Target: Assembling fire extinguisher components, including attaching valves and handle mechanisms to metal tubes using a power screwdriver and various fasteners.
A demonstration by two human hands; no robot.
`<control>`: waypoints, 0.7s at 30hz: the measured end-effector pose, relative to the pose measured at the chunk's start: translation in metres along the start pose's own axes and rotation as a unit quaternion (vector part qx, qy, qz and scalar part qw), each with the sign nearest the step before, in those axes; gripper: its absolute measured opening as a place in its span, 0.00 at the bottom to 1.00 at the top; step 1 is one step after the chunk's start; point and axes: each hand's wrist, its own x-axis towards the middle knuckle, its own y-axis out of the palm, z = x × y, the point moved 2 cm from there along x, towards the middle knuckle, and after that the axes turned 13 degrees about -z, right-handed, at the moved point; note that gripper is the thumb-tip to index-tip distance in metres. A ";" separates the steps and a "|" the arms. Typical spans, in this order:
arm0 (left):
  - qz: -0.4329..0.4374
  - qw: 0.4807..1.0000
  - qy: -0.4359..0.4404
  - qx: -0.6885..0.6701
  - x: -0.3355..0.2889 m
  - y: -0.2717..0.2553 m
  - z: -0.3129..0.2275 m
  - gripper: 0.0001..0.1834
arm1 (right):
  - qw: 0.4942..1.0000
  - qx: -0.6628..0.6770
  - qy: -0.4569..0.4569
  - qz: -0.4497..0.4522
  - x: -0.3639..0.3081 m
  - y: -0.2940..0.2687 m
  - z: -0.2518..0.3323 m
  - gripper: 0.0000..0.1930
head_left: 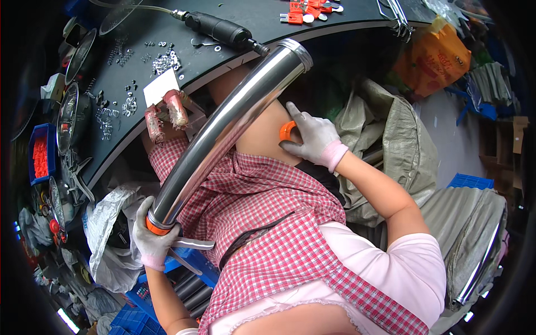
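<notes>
A long, shiny metal tube (231, 125) slants across my lap, its collared far end up near the workbench edge. My left hand (151, 237), in a pale glove, is closed round the tube's near end, where an orange band (158, 227) shows. A flat grey strip (194, 243) sticks out beside that hand. My gloved right hand (315, 137) grips an orange ring (287, 132) between thumb and fingers, to the right of the tube and apart from it. The index finger points up.
On the dark workbench (128, 33) lie a black power driver (219, 30), springs, nuts and washers (166, 62), and orange-red parts (310, 10). Two worn pink-capped posts (176, 109) stand at its edge. Right are grey-green sacks (385, 139) and an orange bag (434, 58); blue crates (137, 321) sit lower left.
</notes>
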 end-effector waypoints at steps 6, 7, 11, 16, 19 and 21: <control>0.038 0.996 0.080 -0.011 0.006 0.009 0.007 0.37 | 0.636 0.750 0.172 0.055 0.019 -0.023 -0.068 0.31; 0.057 0.992 0.115 0.012 0.009 0.012 0.005 0.37 | 0.683 0.720 0.123 0.023 0.021 -0.036 -0.061 0.34; 0.111 0.987 0.116 -0.008 0.029 0.020 0.022 0.37 | 0.810 0.582 0.028 0.069 0.014 -0.076 -0.057 0.44; 0.238 0.968 0.033 -0.076 0.059 0.036 0.014 0.37 | 0.856 0.515 -0.031 0.042 0.003 -0.103 -0.056 0.37; 0.265 0.960 0.048 -0.080 0.076 0.040 0.014 0.38 | 0.861 0.504 0.007 0.070 -0.009 -0.110 -0.056 0.35; 0.278 0.956 0.057 -0.074 0.083 0.044 0.015 0.38 | 0.865 0.496 0.027 0.063 -0.013 -0.110 -0.060 0.35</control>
